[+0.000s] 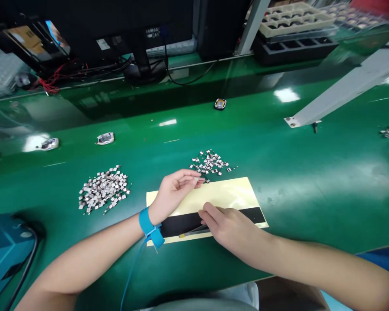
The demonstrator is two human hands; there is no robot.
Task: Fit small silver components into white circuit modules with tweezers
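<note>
Across a glossy green worktop [324, 172], a black monitor stand [142, 65] and beige parts trays [294, 21] crowd the far edge, while a teal bench machine [6, 255] sits near left. Mid-bench there's a loose heap of tiny silver-and-white metal pieces [103, 189] on the left, plus a smaller heap of similar pieces [210, 163] further right, just past a pale yellow sheet with a black strip [210, 198]. My read: the right hand [230, 226] is closed around slim steel tweezers [194, 231] lying across that strip. The left hand [173, 194], with a blue wrist strap [148, 222], looks pinched together on a tiny pale piece [197, 178], though it's hard to make out. A loose pinch could drop that piece, and a careless wrist could scatter the smaller heap.
</note>
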